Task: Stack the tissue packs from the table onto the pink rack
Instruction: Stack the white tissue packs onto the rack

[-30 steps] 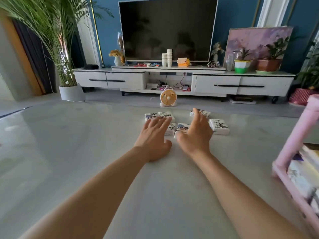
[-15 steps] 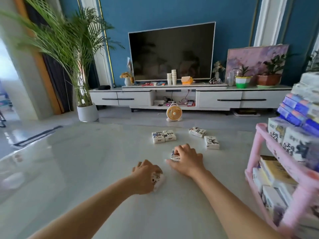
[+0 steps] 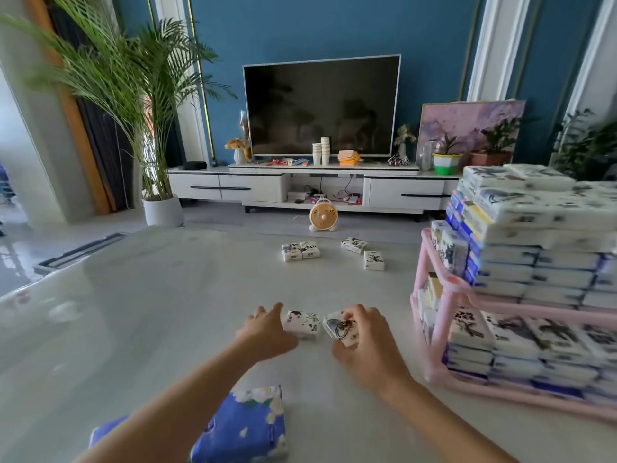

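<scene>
Two packs lie near the middle of the table (image 3: 150, 312), one at each of your hands. Your left hand (image 3: 267, 332) holds the left pack (image 3: 303, 324) by its left end, fingers bent against it and the forefinger reaching along its far side. That pack lies flat on the table. Your right hand (image 3: 367, 342) grips the right pack (image 3: 339, 329) from the right, with fingers curled over its far edge. That pack is tilted, and you cannot tell whether it touches the table. The two packs sit just beside each other with a narrow gap between them.

Four more packs wait at the far side of the table: a touching pair (image 3: 300, 251), a third pack (image 3: 354, 244) to their right, and a fourth pack (image 3: 374, 260) just nearer than that one.

At the right stands the pink rack (image 3: 434, 289), both shelves loaded with stacked packs (image 3: 534, 262), well apart from your hands.

Under your left forearm, at the near edge, lies a blue flowered cloth (image 3: 247, 426). Beyond the table a small fan (image 3: 323, 217) stands on the floor before the TV (image 3: 322, 105).
</scene>
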`<state>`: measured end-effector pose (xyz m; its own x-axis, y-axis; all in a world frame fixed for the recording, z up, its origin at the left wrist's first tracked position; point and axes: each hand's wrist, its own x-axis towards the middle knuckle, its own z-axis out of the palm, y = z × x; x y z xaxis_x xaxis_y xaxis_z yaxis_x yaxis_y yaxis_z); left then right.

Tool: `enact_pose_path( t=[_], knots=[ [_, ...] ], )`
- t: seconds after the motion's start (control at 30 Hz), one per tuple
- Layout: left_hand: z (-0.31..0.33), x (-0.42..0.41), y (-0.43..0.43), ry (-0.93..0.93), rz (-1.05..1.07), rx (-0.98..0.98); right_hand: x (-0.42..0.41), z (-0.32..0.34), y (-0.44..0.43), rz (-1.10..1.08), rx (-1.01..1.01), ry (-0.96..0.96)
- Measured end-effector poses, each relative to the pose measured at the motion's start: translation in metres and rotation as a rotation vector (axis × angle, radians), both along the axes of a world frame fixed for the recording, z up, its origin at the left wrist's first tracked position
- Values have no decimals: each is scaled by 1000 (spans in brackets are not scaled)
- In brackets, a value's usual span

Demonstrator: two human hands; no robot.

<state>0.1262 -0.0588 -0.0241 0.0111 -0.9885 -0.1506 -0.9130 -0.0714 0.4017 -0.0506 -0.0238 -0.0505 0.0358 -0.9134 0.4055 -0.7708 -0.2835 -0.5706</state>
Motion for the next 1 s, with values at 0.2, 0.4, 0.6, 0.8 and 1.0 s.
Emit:
enact_pose_path(
  t=[0.2,0.4,0.6,0.8,1.0],
  knots=[
    [12,-51,11,-119,85,-75,-24,44,61,109,-189,40],
    [1,-72,12,-282,131,-112,-64,82,118,113,-464,-10],
    [14,-58,27,-23,196,46,-113,128,164,87,-583,57],
    [113,-102,66,558,24,-531,-192,197,184,-60,-582,132],
    [234,-207,79,683,-511,-737,-264,252,117,-404,-394,-68]
  ],
)
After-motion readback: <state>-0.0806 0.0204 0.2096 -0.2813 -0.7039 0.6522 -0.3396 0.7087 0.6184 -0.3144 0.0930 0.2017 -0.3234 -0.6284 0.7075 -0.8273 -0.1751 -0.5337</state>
